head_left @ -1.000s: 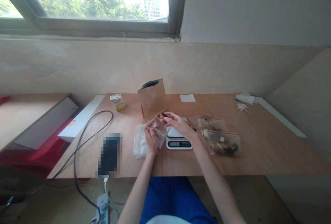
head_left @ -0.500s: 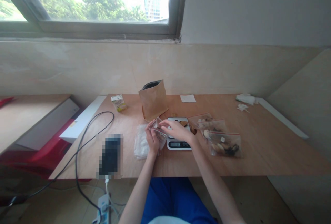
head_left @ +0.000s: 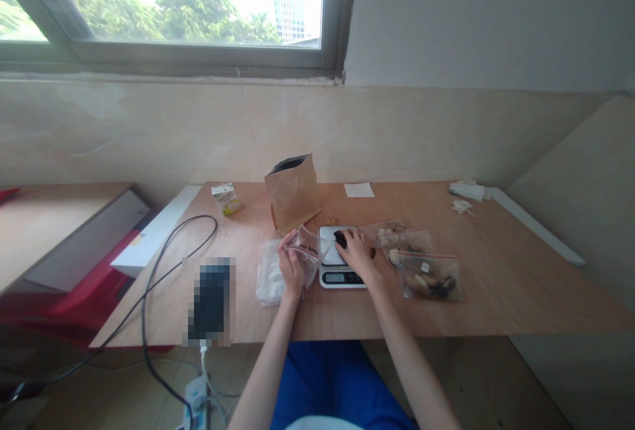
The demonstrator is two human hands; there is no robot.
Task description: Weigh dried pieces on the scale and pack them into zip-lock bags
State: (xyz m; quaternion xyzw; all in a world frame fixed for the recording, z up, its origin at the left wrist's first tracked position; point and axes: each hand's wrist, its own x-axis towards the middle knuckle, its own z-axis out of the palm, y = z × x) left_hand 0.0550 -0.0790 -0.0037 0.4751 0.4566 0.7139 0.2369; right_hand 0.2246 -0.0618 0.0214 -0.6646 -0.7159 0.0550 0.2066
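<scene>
My left hand point(head_left: 292, 264) is closed around a clear zip bag point(head_left: 310, 253), holding its mouth apart; a little dark matter shows inside. My right hand point(head_left: 358, 253) is over the white digital kitchen scale point(head_left: 329, 278), fingers bent round a black, dried-looking piece point(head_left: 340, 239) at the platform's far side. Its exact kind is too small to tell. A brownish piece point(head_left: 372, 253) shows just right of that hand. Under and left of my left hand lies a stack of clear bags point(head_left: 269, 278).
Filled zip bags point(head_left: 430, 278) with brown and black pieces lie right of the scale. A brown paper pouch point(head_left: 295, 193) stands open behind. A small carton point(head_left: 227, 198), white paper point(head_left: 359, 190), a blurred-out device point(head_left: 211, 301) and a looping black cable point(head_left: 145, 304) are around.
My right hand has moved from the bag's mouth rightward to the scale, onto the black piece. The brown piece seen on the platform is now out of sight. My left hand keeps the bag.
</scene>
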